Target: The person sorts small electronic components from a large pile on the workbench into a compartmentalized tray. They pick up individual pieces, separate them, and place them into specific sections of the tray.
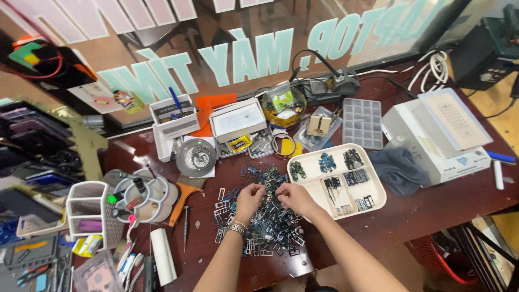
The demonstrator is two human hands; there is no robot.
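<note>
— Where are the hands?
— Left hand (250,198) and right hand (292,196) dig into a heap of small metal frames (265,219) on the glossy tabletop (432,208).
— Fingers?
— Curled, seemingly pinching pieces; too small to tell. Cream compartmented tray (378,197) beside.

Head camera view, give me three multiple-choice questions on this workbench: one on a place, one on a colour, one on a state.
1. Where is the cream compartment tray?
A. Right of the parts pile
B. Under the pile
C. On the floor

2. What colour is the table?
A. White
B. Dark reddish brown
C. Green

3. What are the left hand and right hand doing?
A. Resting apart
B. Holding a screwdriver
C. Fingers in the pile of small metal parts

A: tray lies beside the pile. B: bare wood shows. C: both hands touch the pile.
</note>
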